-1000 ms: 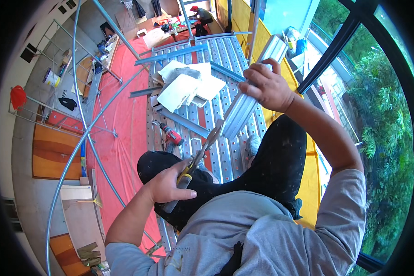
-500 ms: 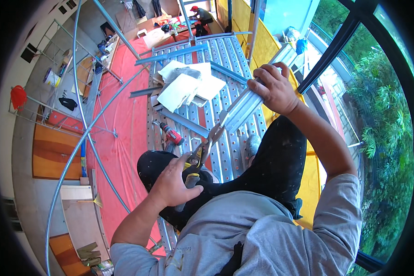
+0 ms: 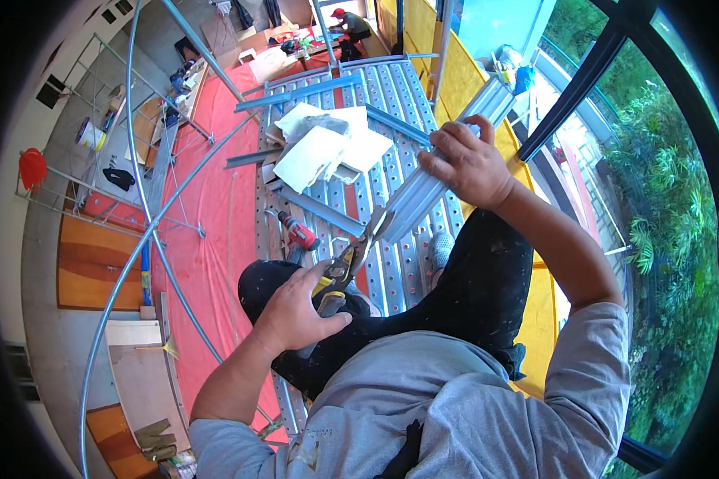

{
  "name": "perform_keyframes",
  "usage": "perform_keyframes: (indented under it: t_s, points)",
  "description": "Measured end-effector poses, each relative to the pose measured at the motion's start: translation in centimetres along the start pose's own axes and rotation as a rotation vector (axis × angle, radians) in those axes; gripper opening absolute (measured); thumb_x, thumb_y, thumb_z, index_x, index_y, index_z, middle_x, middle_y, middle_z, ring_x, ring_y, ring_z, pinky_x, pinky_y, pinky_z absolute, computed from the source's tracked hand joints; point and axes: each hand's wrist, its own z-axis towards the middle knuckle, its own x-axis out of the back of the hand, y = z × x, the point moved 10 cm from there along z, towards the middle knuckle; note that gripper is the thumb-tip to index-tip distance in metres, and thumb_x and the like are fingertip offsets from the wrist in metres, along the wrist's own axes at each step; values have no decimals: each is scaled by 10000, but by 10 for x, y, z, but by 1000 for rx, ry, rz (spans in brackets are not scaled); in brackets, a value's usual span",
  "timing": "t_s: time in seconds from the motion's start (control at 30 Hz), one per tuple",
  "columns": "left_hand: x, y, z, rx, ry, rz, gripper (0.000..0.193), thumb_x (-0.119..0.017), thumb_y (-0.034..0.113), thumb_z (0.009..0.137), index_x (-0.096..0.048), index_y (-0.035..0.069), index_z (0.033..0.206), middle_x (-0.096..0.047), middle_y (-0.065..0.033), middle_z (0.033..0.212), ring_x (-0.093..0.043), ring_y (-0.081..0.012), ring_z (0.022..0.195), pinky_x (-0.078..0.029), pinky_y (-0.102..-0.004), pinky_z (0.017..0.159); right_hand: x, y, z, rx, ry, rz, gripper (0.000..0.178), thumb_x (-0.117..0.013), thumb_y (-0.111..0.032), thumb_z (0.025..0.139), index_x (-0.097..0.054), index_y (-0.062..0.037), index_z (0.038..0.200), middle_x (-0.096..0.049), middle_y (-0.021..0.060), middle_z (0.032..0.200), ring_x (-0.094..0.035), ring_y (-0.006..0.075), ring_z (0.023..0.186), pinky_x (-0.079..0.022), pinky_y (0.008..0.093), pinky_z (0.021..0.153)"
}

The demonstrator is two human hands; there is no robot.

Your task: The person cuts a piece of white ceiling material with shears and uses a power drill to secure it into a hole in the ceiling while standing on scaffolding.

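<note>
My left hand (image 3: 297,313) is closed round the yellow-and-black handles of a pair of tin snips (image 3: 346,270). Their metal blades point up and to the right, meeting the near end of a ribbed metal channel (image 3: 414,206). From above, my right hand (image 3: 475,169) grips that channel, fingers over its far edge and thumb hidden. The channel slants away to the upper right across my raised knee. Whether the blades have bitten into the metal cannot be made out. A red-and-black cordless drill (image 3: 299,233) lies just beyond my left knee.
Broken white boards (image 3: 327,152) and loose metal profiles (image 3: 319,211) lie on the perforated scaffold deck (image 3: 395,88). Scaffold tubes (image 3: 128,275) cross on the left above red floor sheeting (image 3: 208,319). A window frame (image 3: 571,88) stands at right. Another person (image 3: 350,28) is far off.
My right hand has shifted slightly left and down with the channel, which has turned to show more of its ribbed face and far end. The snips stay at its near end.
</note>
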Motion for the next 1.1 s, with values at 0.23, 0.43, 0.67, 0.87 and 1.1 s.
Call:
perform_keyframes:
  t_s: [0.23,0.43,0.67,0.87,1.1]
  points:
    - [-4,-8,3,9,-35,-60,873,-786,396,813,-446,-28,1497,-580,-293,1385,-566,-405,1310,-444,-431,1115,-2,-8,2,6,-1,-13,350,-674,-145,847,-613,-268,1169,-621,30,1117,-584,211,1158,-378,546,999]
    - [1,-11,6,-78,18,28,790,-743,283,834,-437,-18,1498,-597,-286,1348,-572,-422,1281,-452,-432,1104,-1,-13,-8,-71,49,-51,367,-687,-148,833,-607,-286,1163,-637,22,1164,-582,217,1186,-345,543,994]
    - [-3,-16,9,-65,-19,-2,780,-736,228,817,-432,-16,1493,-613,-282,1301,-585,-425,1241,-457,-447,1086,-9,-13,-17,-133,16,-53,378,-674,-149,829,-610,-288,1175,-643,28,1208,-577,230,1209,-314,555,986]
    - [-10,-25,14,21,-31,61,781,-756,312,832,-457,-17,1474,-608,-284,1325,-583,-410,1262,-451,-437,1100,-9,-18,-19,-159,15,-90,334,-666,-151,818,-631,-256,1132,-653,32,1191,-587,225,1194,-318,541,973]
    - [-13,-31,20,-20,-40,84,778,-755,334,824,-481,-48,1445,-603,-280,1346,-581,-392,1280,-448,-429,1107,-4,-22,-24,-224,41,-134,309,-663,-164,815,-637,-247,1112,-653,30,1175,-614,203,1151,-318,504,952]
